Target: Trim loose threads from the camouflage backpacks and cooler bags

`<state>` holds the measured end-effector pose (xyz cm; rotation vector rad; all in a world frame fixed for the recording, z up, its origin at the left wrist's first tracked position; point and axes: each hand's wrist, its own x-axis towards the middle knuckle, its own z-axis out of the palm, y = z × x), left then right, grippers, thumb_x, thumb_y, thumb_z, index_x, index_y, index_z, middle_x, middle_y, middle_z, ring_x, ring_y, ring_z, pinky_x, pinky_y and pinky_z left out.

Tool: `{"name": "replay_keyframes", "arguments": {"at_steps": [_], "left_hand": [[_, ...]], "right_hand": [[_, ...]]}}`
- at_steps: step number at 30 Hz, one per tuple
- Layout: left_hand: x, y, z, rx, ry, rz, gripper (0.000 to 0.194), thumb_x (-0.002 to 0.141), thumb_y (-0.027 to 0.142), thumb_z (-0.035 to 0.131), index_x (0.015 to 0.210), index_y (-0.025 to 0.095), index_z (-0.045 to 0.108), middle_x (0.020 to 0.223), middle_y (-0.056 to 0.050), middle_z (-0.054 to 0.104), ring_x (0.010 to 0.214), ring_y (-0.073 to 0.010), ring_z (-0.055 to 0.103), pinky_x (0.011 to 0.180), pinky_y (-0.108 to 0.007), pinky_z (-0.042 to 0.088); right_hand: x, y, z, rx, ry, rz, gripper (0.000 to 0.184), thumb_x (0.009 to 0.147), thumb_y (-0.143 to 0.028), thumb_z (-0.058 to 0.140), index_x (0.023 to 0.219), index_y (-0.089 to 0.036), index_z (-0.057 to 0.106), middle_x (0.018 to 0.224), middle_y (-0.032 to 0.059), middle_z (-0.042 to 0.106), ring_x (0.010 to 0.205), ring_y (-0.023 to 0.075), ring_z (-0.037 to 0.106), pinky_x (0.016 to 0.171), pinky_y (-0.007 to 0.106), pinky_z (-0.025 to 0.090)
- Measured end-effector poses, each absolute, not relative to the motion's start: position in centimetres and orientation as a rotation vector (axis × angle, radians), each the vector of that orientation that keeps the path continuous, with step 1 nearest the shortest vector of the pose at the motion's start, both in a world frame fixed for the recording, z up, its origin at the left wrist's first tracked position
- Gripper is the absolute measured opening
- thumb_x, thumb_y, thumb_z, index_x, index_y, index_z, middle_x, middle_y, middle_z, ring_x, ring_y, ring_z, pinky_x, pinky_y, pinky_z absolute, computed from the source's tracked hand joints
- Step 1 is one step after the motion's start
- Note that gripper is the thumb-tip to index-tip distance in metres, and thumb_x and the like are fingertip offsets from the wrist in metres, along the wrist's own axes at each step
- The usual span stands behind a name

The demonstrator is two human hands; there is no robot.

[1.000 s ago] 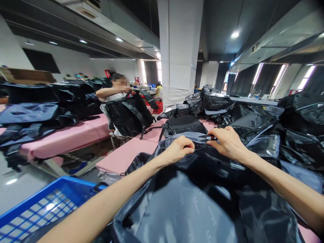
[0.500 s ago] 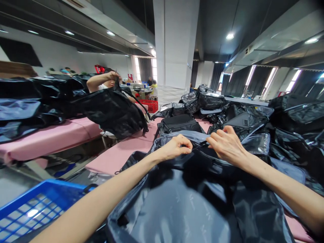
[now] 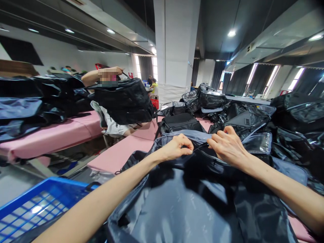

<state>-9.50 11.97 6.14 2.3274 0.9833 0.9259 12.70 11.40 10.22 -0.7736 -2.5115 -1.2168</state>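
Observation:
A large dark grey-blue backpack [image 3: 192, 199] lies in front of me on the pink table [image 3: 118, 155]. My left hand [image 3: 176, 148] is closed in a pinch on the bag's far top edge. My right hand [image 3: 227, 146] is curled shut on the same edge a little to the right, fingers pressed on the fabric. A thin dark line, perhaps a zip or thread, runs between the two hands. What each pinch holds besides fabric is too small to make out.
A blue plastic crate [image 3: 37, 209] stands at the lower left. Black bags in clear wrap [image 3: 253, 118] are piled across the right and back. Another person [image 3: 111, 101] lifts a black backpack [image 3: 126, 99] at the left table. A white pillar [image 3: 176, 47] rises behind.
My hands stay pinched on the bag's top edge, shifting only slightly. The person at the left has raised their black backpack higher, to head height.

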Motion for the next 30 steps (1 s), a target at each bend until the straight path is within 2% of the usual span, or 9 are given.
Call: {"name": "replay_keyframes", "arguments": {"at_steps": [5, 7, 9, 11, 13, 16, 20, 25, 30], "left_hand": [[-9.9, 11.6, 6.5, 2.357, 0.973, 0.879, 0.008, 0.073, 0.021, 0.06, 0.067, 0.018, 0.063, 0.076, -0.002, 0.061, 0.093, -0.018, 0.048, 0.085, -0.028, 0.035], [-10.3, 11.5, 7.2, 2.387, 0.861, 0.745, 0.009, 0.073, 0.023, 0.062, 0.066, 0.018, 0.065, 0.076, -0.002, 0.063, 0.096, -0.0185, 0.049, 0.089, -0.029, 0.034], [-10.7, 11.4, 8.0, 2.39, 0.663, 0.535, 0.018, 0.077, 0.026, 0.058, 0.063, 0.018, 0.066, 0.072, -0.002, 0.064, 0.09, -0.0171, 0.054, 0.09, -0.028, 0.034], [-11.0, 11.5, 8.5, 2.335, 0.556, 0.469, 0.029, 0.083, 0.029, 0.05, 0.063, 0.017, 0.067, 0.073, -0.004, 0.066, 0.083, -0.0153, 0.057, 0.087, -0.027, 0.038], [-11.0, 11.9, 8.4, 2.292, 0.67, 0.665, 0.028, 0.083, 0.027, 0.047, 0.068, 0.015, 0.067, 0.078, -0.005, 0.065, 0.08, -0.0144, 0.058, 0.08, -0.025, 0.042], [-10.6, 12.6, 7.6, 2.263, 1.042, 1.076, 0.013, 0.076, 0.019, 0.055, 0.078, 0.015, 0.067, 0.085, -0.004, 0.063, 0.076, -0.0129, 0.057, 0.074, -0.023, 0.043], [-9.9, 12.8, 7.0, 2.428, 1.333, 1.1, 0.02, 0.075, 0.015, 0.055, 0.09, 0.019, 0.067, 0.094, -0.002, 0.064, 0.085, -0.0143, 0.058, 0.079, -0.024, 0.042], [-9.6, 13.2, 8.1, 2.56, 1.619, 0.916, 0.017, 0.075, 0.029, 0.057, 0.083, 0.022, 0.069, 0.085, -0.002, 0.067, 0.081, -0.0187, 0.056, 0.073, -0.027, 0.039], [-10.2, 15.2, 8.9, 2.286, 1.261, 0.686, 0.016, 0.068, 0.024, 0.054, 0.067, 0.015, 0.066, 0.062, 0.002, 0.059, 0.061, -0.0119, 0.048, 0.059, -0.022, 0.033]], "right_hand": [[13.1, 11.2, 10.4, -0.809, -2.581, -0.989, 0.02, 0.084, -0.024, 0.051, 0.065, -0.018, 0.056, 0.061, 0.0004, 0.057, 0.06, 0.0134, 0.041, 0.067, 0.032, 0.018], [13.4, 11.1, 10.5, -0.823, -2.587, -0.956, 0.02, 0.084, -0.026, 0.051, 0.067, -0.018, 0.057, 0.062, 0.0002, 0.058, 0.062, 0.0136, 0.042, 0.068, 0.032, 0.018], [13.6, 11.0, 10.6, -0.858, -2.57, -1.007, 0.019, 0.085, -0.027, 0.05, 0.069, -0.018, 0.058, 0.063, 0.001, 0.058, 0.063, 0.0144, 0.043, 0.069, 0.033, 0.019], [13.8, 11.0, 10.6, -0.889, -2.55, -1.081, 0.018, 0.085, -0.026, 0.049, 0.071, -0.018, 0.058, 0.063, 0.0021, 0.058, 0.064, 0.015, 0.043, 0.069, 0.034, 0.019], [13.8, 11.1, 10.6, -0.881, -2.537, -1.132, 0.017, 0.085, -0.023, 0.048, 0.072, -0.017, 0.058, 0.063, 0.0027, 0.058, 0.063, 0.015, 0.042, 0.068, 0.034, 0.019], [13.6, 11.3, 10.5, -0.845, -2.51, -1.167, 0.016, 0.085, -0.02, 0.047, 0.073, -0.018, 0.059, 0.064, 0.0029, 0.058, 0.063, 0.0152, 0.041, 0.068, 0.034, 0.019], [12.8, 11.6, 10.3, -0.796, -2.5, -1.237, 0.015, 0.083, -0.014, 0.047, 0.075, -0.018, 0.059, 0.065, 0.0026, 0.056, 0.065, 0.0157, 0.04, 0.069, 0.034, 0.019], [12.1, 12.0, 10.6, -0.77, -2.502, -1.238, 0.015, 0.083, -0.014, 0.047, 0.073, -0.018, 0.057, 0.064, 0.0024, 0.055, 0.065, 0.0158, 0.04, 0.069, 0.034, 0.019], [11.8, 12.4, 10.9, -0.774, -2.556, -1.127, 0.013, 0.083, -0.017, 0.049, 0.076, -0.018, 0.059, 0.068, 0.0023, 0.059, 0.066, 0.0153, 0.042, 0.07, 0.034, 0.019]]}}
